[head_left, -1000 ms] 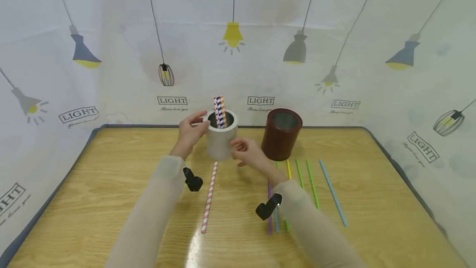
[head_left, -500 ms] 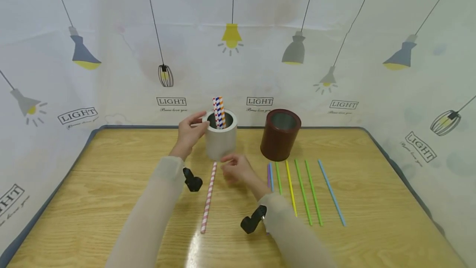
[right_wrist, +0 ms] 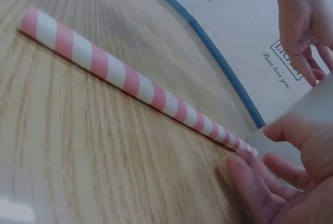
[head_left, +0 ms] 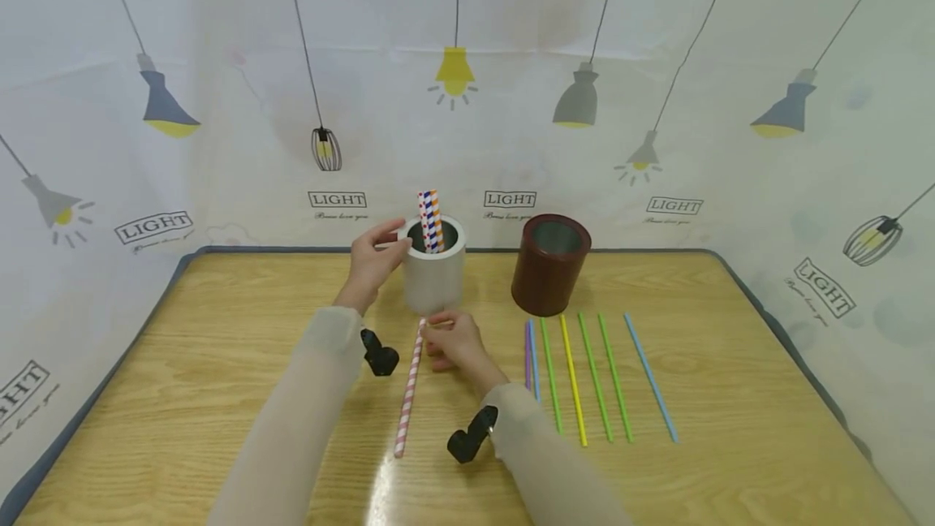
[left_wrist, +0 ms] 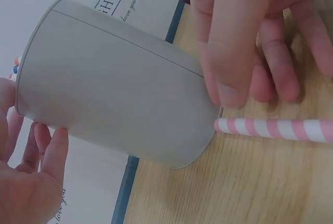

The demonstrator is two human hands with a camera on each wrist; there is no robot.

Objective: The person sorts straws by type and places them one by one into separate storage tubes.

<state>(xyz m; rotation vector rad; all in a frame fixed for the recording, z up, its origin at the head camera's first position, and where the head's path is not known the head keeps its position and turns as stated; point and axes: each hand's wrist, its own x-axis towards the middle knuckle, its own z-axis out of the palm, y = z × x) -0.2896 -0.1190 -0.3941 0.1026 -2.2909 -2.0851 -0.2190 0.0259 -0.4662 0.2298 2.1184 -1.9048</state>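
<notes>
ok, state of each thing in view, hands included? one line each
Left hand: holding the grey holder at its rim
Right hand: by the pink-striped straw's far end, grip not formed
Grey holder: upright, open-topped
Patterned straws: standing in the grey holder
Pink-striped straw: lying on the table
Dark red holder: upright, open-topped
Plain straws: lying on the table

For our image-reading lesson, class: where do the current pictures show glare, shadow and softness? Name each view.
Head view: bright glare on the table, near the pink-striped straw's lower end; right wrist view: white glare in the lower left corner, thin shadow along the straw; left wrist view: the right hand looks slightly soft, cause unclear.
</notes>
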